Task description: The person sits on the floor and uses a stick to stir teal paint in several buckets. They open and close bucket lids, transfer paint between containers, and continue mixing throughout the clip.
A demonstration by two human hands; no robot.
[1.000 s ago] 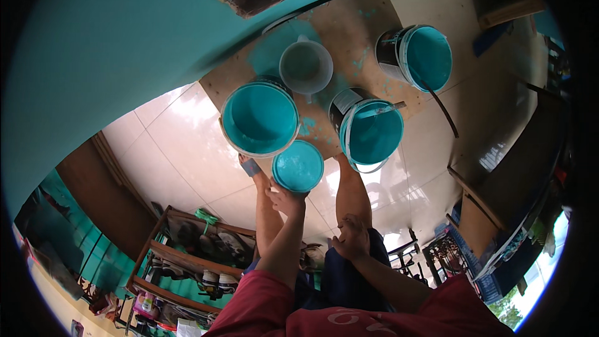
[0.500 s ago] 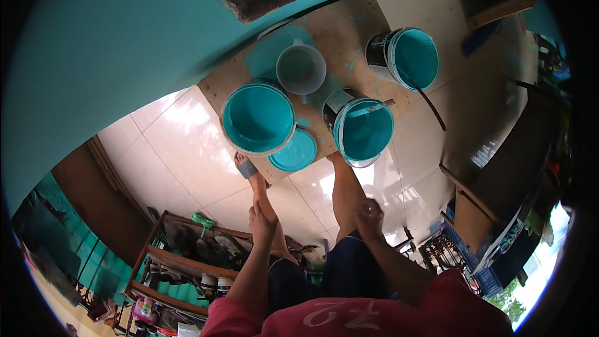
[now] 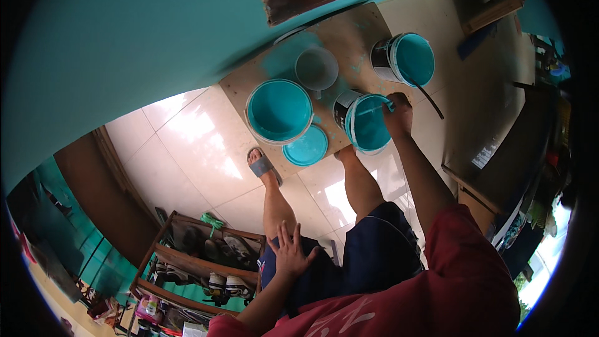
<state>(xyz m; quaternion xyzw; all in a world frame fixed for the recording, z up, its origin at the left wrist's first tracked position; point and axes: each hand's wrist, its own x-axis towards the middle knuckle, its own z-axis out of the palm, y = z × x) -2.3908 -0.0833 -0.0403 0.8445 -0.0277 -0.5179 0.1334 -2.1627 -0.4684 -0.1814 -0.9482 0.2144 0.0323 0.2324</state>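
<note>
My right hand [image 3: 400, 116] reaches out over the front right paint bucket [image 3: 372, 132], its fingers closed round one end of a paint-smeared stick [image 3: 375, 109] that lies across the bucket's mouth. Turquoise paint fills much of that bucket. My left hand [image 3: 289, 253] rests on my left knee with fingers spread, holding nothing. Left of the front bucket stands a larger paint bucket [image 3: 279, 111]. A round turquoise lid [image 3: 305, 146] lies below it on the paint-spotted board [image 3: 235, 87]. Behind sits a whitish translucent jug [image 3: 316, 68]. The fingertips of my right hand are partly hidden.
Another paint bucket [image 3: 414, 60] stands at the back right, a dark rod [image 3: 428, 98] leaning out of it. A wooden shoe rack [image 3: 204, 256] is at the lower left. The turquoise wall [image 3: 137, 31] runs along the left, and dark furniture [image 3: 499, 150] stands at the right.
My right hand has gone from my right knee out to the front bucket and taken hold of the stick. My left hand has shifted up my leg onto the knee, fingers spread.
</note>
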